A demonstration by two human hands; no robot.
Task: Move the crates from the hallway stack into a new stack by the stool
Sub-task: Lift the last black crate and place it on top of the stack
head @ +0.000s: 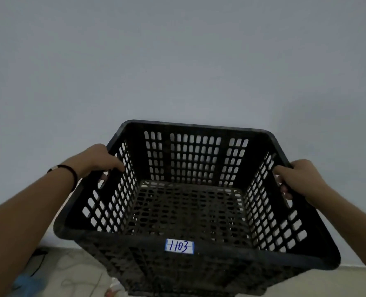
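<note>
Crate (188, 202) lifted before the wall (177, 61).
My left hand (98, 161) and right hand (297, 179) grip its side handles; probably floor (75, 273) below.

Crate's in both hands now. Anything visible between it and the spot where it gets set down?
Cannot tell: neither stool nor new stack is in view. The left hand and right hand hold the black crate facing a bare wall. Cords lie on the floor at lower left.

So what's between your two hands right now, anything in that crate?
Only the black crate itself, gripped at opposite side rims by the left hand and right hand. In the head view its inside is empty, showing just the perforated floor.
</note>
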